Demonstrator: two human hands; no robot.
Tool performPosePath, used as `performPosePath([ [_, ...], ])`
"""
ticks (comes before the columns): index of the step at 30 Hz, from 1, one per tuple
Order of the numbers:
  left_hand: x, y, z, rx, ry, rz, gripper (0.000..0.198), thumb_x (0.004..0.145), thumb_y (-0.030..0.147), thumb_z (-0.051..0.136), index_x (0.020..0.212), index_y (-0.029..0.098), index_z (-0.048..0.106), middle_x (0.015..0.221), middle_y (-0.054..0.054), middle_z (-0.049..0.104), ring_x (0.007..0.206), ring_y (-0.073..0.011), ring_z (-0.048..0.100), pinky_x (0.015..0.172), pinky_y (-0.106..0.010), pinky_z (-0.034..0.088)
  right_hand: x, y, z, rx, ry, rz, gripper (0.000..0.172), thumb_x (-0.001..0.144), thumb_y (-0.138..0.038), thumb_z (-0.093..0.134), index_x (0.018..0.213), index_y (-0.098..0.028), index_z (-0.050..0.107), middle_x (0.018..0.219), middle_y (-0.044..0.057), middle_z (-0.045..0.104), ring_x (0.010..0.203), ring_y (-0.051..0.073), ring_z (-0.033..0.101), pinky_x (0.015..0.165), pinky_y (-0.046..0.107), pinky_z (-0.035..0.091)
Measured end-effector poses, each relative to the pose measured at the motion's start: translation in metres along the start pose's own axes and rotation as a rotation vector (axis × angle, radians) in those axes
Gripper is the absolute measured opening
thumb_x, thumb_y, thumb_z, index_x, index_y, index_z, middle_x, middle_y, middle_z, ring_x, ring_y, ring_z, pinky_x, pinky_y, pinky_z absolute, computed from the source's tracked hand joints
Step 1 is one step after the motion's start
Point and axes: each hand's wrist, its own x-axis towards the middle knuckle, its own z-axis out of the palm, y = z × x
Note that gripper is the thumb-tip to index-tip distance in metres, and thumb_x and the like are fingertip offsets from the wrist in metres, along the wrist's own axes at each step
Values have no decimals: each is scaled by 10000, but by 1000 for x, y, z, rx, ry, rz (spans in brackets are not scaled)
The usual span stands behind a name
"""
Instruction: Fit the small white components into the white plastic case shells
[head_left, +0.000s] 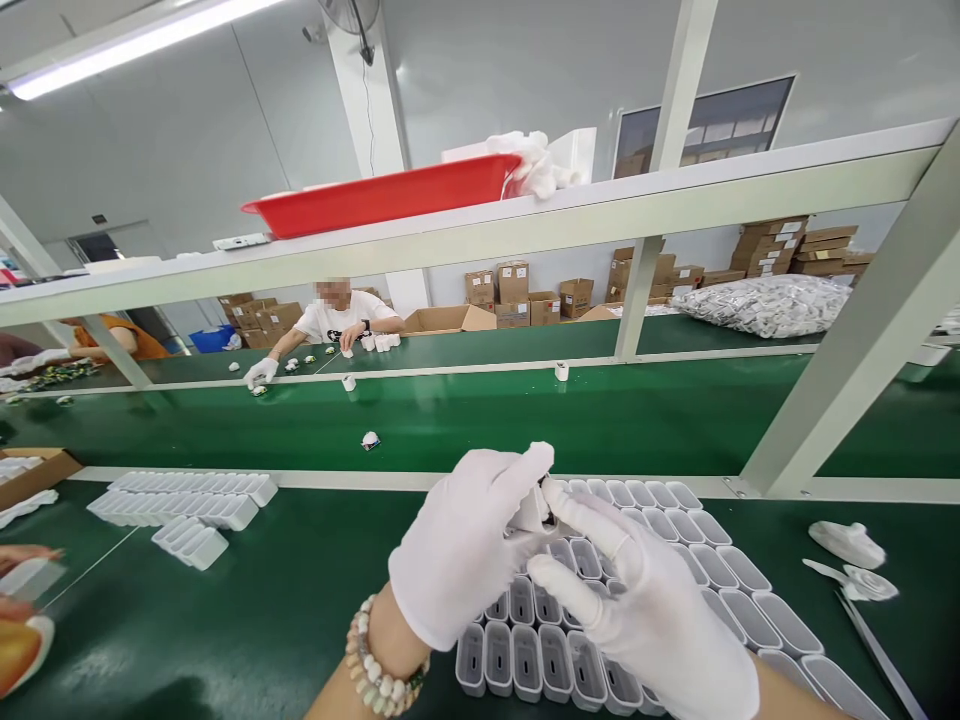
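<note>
In white gloves, both my hands meet in front of me over rows of housings. My left hand (480,540) is closed around a small white plastic casing (529,512) with a dark part at its edge; the fingers hide most of it. A fingertip of my right hand (630,590) presses on the casing's right side, with the thumb spread lower down. Under the hands stand rows of open, white, oblong plastic housings (555,660), each with a dark slot in its floor.
White housings (187,498) stand in rows at left. Tweezers (877,650) and crumpled white finger covers (847,543) lie at right. A green conveyor (465,415) carries small parts (370,440). A sloping post (847,330) rises at right. A co-worker (337,318) reaches across; another person's hands (26,580) work at left.
</note>
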Motion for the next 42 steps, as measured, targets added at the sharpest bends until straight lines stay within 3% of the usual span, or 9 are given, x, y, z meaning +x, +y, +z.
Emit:
performPosePath([
  [6,-5,18,36,-7,174,-150,543,878,113,583,1387,256,461,1056,-72,661,996,-213,631,813,-357,581,4,6,4,199,47,359,299,809,-439,684,1033,-248,739,991,65,785,870,272,749,704,362,645],
  [12,-2,25,46,97,104,-347,591,812,103,605,1369,285,530,1049,-80,666,915,-251,636,677,-352,580,13,12,6,360,67,456,261,811,-472,686,777,-229,776,790,66,782,693,235,721,652,347,611],
  [17,13,20,33,99,-60,-441,679,803,220,681,1441,234,449,890,-66,696,870,-289,646,695,-420,574,31,5,6,735,9,598,318,720,-481,776,604,-199,688,599,30,694,559,180,630,555,299,549],
  [21,12,10,10,-138,-102,-506,903,693,359,823,1472,224,387,1137,-95,680,1039,-283,651,870,-437,574,42,9,5,1169,-6,785,346,709,-445,796,605,-188,589,546,-29,584,463,110,509,423,235,446],
  [27,-19,-4,-13,-156,-60,-547,609,797,339,736,1359,239,526,1294,-103,633,1176,-270,621,977,-455,544,41,22,13,1446,22,1048,182,776,-294,773,791,-198,619,727,-17,674,555,89,593,491,184,481],
  [31,-45,-6,-19,-147,-106,-589,490,830,309,674,1305,248,574,1283,-85,645,1190,-273,612,986,-468,540,36,27,17,1344,-82,1007,227,768,-356,765,796,-192,610,717,-5,659,558,103,586,481,206,463],
  [36,-92,-38,-17,-113,-160,-862,535,792,316,680,1308,225,573,1306,-92,624,1136,-273,635,977,-433,536,40,49,12,623,-239,672,405,815,-581,585,825,-177,621,603,19,620,509,161,569,507,305,477],
  [39,-117,-59,-1,-133,-282,-1046,750,711,286,751,1409,211,488,1413,-129,542,1255,-322,555,1055,-447,469,57,79,19,376,-246,622,390,793,-471,662,1021,-154,643,571,-1,627,536,183,600,563,314,485],
  [42,-129,-70,20,-242,-306,-1083,814,679,223,763,1433,212,457,1445,-133,513,1315,-340,497,1117,-485,394,82,112,36,119,-255,604,409,805,-289,693,1174,-145,593,665,-2,657,657,185,646,704,325,508],
])
